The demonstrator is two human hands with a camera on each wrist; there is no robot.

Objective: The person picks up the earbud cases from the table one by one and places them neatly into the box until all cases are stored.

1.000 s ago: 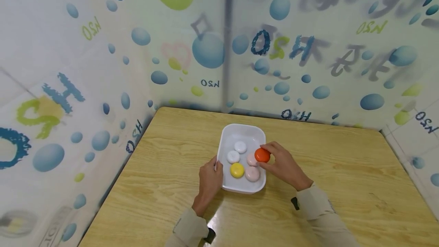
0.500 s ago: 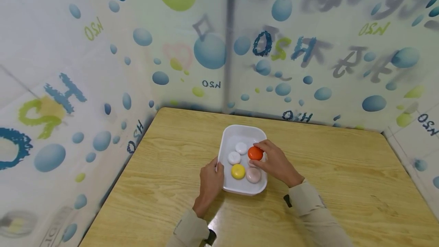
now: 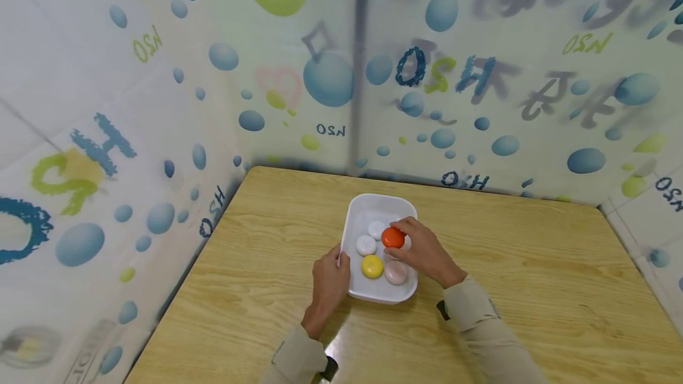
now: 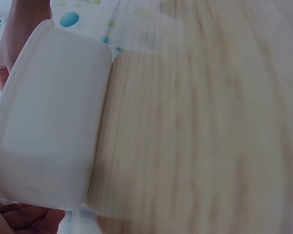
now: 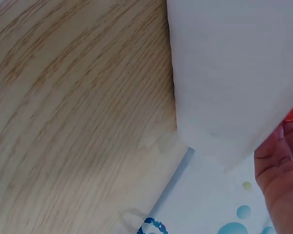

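Observation:
A white rectangular tray (image 3: pixel 381 201) sits on the wooden table. My left hand (image 3: pixel 329 282) grips its left rim, thumb on the inside edge; the left wrist view shows the fingers (image 4: pixel 31 219) against the tray's outer wall. My right hand (image 3: pixel 424 252) pinches a glossy red domed disc (image 3: pixel 392 237) between thumb and fingers, over the tray's interior. Inside the tray lie a yellow disc (image 3: pixel 372 266), a pink disc (image 3: pixel 396 272) and two white discs (image 3: pixel 366 245). Another pale pink disc is mostly hidden under the right hand and the red disc.
The wooden table (image 3: pixel 256 242) extends on both sides of the tray and has its far edge against a patterned wall (image 3: pixel 299 153). A second patterned wall (image 3: pixel 139 182) rises along the left side, and a third stands at the right.
The right hand has carried the red disc leftward, from the tray's right rim to over its middle, covering more of one pink disc. The left hand keeps its hold on the rim.

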